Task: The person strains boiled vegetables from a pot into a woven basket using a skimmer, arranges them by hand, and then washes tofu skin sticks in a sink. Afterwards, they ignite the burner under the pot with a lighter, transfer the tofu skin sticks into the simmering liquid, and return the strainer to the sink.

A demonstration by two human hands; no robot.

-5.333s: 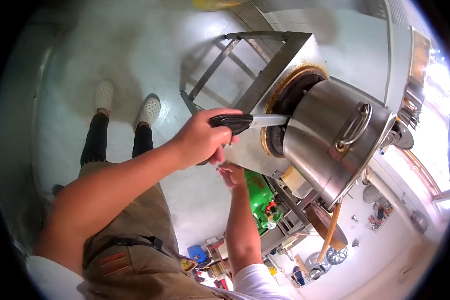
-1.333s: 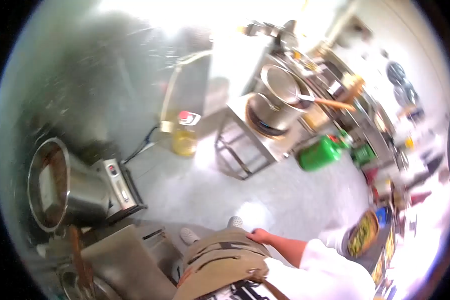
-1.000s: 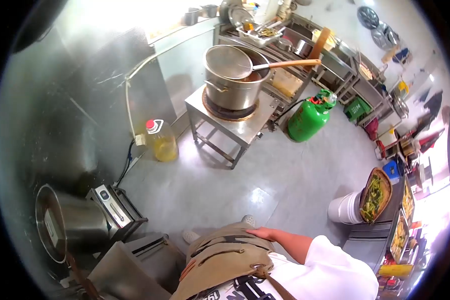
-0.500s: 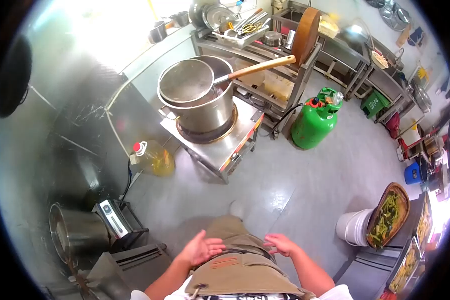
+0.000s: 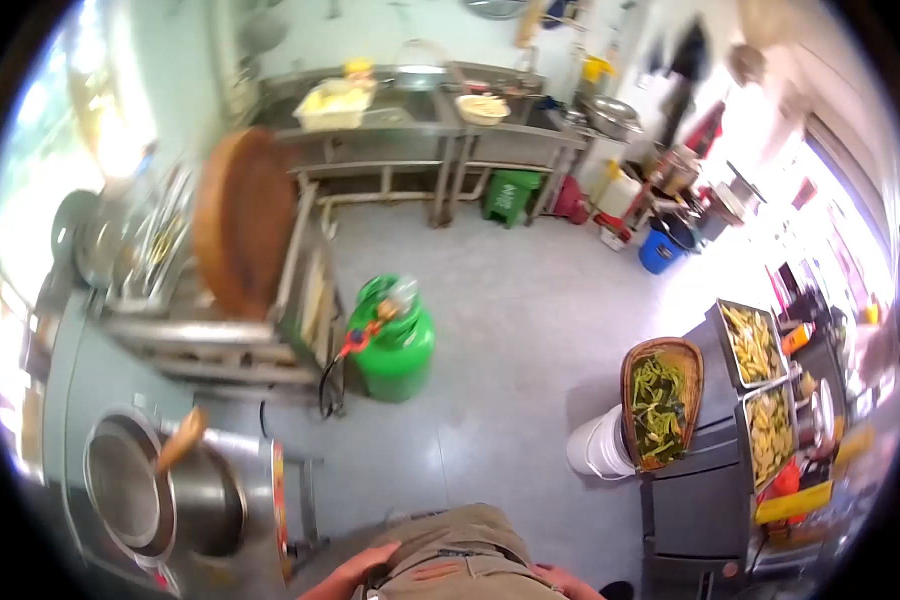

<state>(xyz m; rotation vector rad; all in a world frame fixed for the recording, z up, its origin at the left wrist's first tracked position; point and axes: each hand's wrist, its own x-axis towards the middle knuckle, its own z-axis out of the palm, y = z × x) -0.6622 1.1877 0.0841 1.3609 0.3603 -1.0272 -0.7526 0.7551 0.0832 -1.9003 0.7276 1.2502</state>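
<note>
My left hand (image 5: 366, 565) is low in the head view, beside the khaki apron (image 5: 460, 565), its fingers loosely stretched out with nothing in them. On the apron's other side, my right hand (image 5: 562, 578) sits at the bottom edge, partly cut off, its visible fingers extended and holding nothing. Left of my body stands a large steel pot (image 5: 207, 510) on a stove. A round strainer (image 5: 128, 485) with a wooden handle (image 5: 182, 440) rests across the pot's top.
A green gas cylinder (image 5: 395, 350) stands on the floor ahead, near a metal rack holding a round wooden board (image 5: 245, 225). Sinks (image 5: 390, 110) line the far wall. To the right are a white bucket (image 5: 602, 445), a basket of green vegetables (image 5: 660, 405) and trays of food (image 5: 768, 432).
The view has swung to the right, so the stove and pot now lie at lower left and the food trays show more. Both hands have dropped lower, close against the apron's sides.
</note>
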